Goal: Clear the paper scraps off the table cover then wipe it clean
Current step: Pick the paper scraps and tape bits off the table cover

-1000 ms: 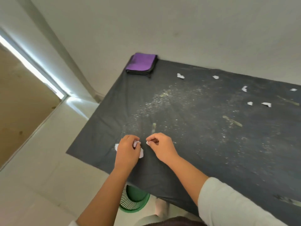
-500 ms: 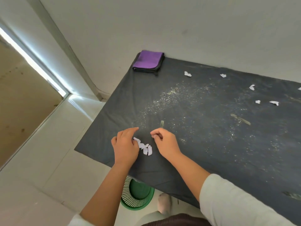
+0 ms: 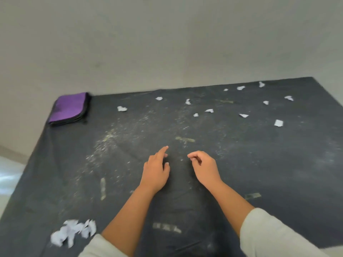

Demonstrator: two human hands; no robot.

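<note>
The black table cover (image 3: 259, 164) fills the view, dusted with pale specks. A pile of white paper scraps (image 3: 73, 231) lies near the front left edge. Several loose scraps (image 3: 278, 122) are scattered across the far right half, one scrap (image 3: 122, 108) farther left. A folded purple cloth (image 3: 69, 108) sits at the far left corner. My left hand (image 3: 156, 169) hovers over the middle of the cover with the forefinger stretched out, holding nothing. My right hand (image 3: 204, 167) is beside it, fingers loosely curled and empty.
A plain pale wall (image 3: 167, 43) runs along the far edge of the table. Pale floor (image 3: 9, 175) shows past the left edge. Streaks of old tape residue (image 3: 185, 139) mark the cover.
Both hands have let go of the gathered scraps, leaving them piled at the front left, and have moved forward and right over the cover. The view has swung right.
</note>
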